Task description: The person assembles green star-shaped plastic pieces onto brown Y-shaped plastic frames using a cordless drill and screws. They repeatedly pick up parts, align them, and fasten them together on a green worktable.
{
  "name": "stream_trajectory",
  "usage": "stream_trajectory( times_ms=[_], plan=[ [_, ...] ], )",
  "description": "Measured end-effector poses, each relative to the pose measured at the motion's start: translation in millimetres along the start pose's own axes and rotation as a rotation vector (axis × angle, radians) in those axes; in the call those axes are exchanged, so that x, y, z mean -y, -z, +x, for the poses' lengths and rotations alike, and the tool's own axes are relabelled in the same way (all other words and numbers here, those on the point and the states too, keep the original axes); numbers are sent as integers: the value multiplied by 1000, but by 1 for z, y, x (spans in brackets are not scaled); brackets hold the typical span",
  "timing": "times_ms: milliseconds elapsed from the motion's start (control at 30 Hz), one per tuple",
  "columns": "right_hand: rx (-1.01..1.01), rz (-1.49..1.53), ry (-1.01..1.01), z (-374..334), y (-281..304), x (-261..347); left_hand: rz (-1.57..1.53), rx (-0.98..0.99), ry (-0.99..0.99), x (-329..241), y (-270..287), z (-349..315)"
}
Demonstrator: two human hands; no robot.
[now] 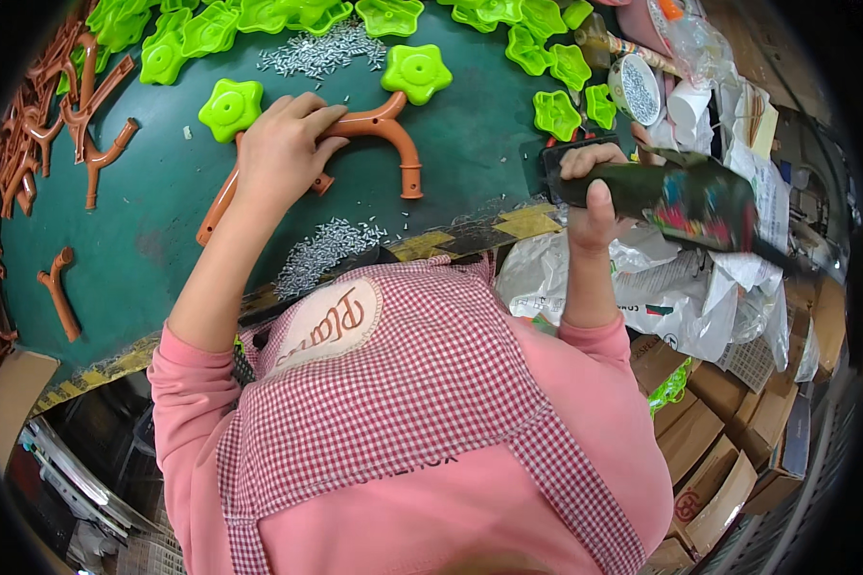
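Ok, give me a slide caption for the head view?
Left hand holds glossy brown forked piece; right hand grips dark handheld tool.

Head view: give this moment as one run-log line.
left hand: holding brown forked piece | right hand: gripping dark handheld tool | table: green star pieces, metal fasteners

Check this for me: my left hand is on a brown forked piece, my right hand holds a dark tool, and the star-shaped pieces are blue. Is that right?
Not quite: the star-shaped pieces are bright green, not blue, as the head view shows. Your left hand is on a brown forked piece, and your right hand holds a dark tool.
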State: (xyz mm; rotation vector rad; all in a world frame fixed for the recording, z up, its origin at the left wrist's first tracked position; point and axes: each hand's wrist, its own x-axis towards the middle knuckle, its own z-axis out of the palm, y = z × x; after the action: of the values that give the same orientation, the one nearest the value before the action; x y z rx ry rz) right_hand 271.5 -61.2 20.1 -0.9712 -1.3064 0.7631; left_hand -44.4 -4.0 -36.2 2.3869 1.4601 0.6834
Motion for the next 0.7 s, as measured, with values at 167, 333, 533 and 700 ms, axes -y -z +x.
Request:
stream_trajectory(
  times_ms=[167, 333, 533, 700],
  plan=[
    [-95, -31, -37, -21, 33, -16, 174, -69, -43, 1, 4, -3],
    [-132, -45, -24, -22, 29, -24, 14, -57, -268, -38, 7, -8],
    [-135, 272, -34, -19, 23, -4, -178, 53, -377, -65, -16, -8],
    [-78, 492, -67, -11, -29, 10, -583, 263, -172, -114, -48, 11]
  ],
)
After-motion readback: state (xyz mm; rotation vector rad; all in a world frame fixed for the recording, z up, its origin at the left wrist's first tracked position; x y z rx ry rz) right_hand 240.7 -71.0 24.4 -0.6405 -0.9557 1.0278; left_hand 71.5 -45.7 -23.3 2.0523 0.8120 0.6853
